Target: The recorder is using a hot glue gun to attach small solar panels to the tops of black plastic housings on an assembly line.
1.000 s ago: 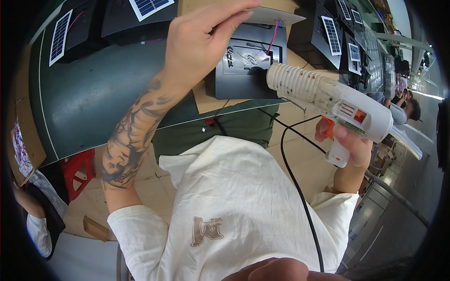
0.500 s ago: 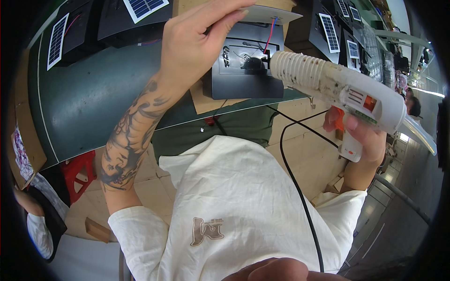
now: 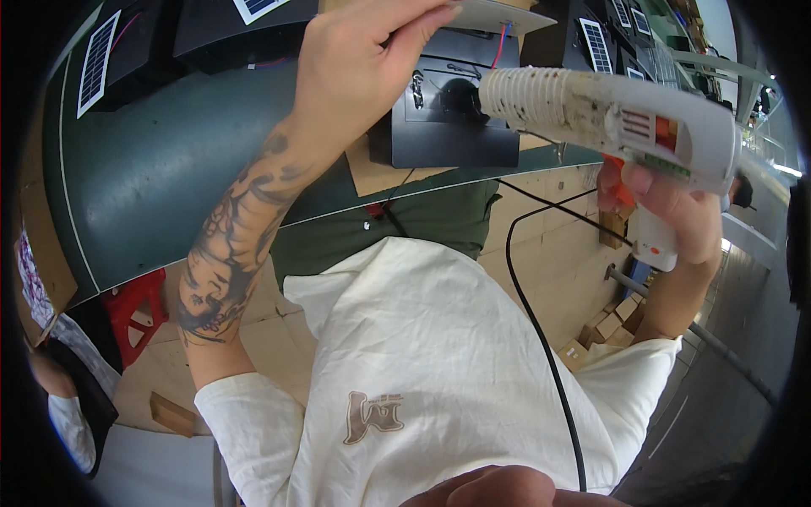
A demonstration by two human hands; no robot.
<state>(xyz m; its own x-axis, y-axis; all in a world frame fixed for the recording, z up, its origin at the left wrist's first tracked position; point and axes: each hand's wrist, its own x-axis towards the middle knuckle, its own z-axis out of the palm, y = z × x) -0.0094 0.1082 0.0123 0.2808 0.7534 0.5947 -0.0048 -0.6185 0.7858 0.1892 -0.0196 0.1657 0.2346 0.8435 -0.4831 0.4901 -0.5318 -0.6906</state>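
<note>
My left hand (image 3: pixel 363 68) pinches the edge of a thin solar panel (image 3: pixel 515 20), its pale back tilted up over a black box (image 3: pixel 452 152). A red and blue wire pair (image 3: pixel 502 46) runs from the panel's back down to the box. In my right hand (image 3: pixel 676 203) is a white hot glue gun (image 3: pixel 617 118), its ribbed front stained brown, with an orange trigger under the fingers. The gun's front end is over the right side of the box's recessed top, where dark wires lie. Its nozzle tip is hard to make out against the black.
Cardboard (image 3: pixel 367 173) lies under the box on the green table (image 3: pixel 194 169). More black boxes with solar panels (image 3: pixel 100 63) stand at the far left and far right. A black cable (image 3: pixel 536 317) loops past my shirt. Another person's arm (image 3: pixel 59 380) shows at lower left.
The glue gun has swung up to a more level pose, with my right hand higher and farther right. The box and panel sit slightly higher and more to the right in view.
</note>
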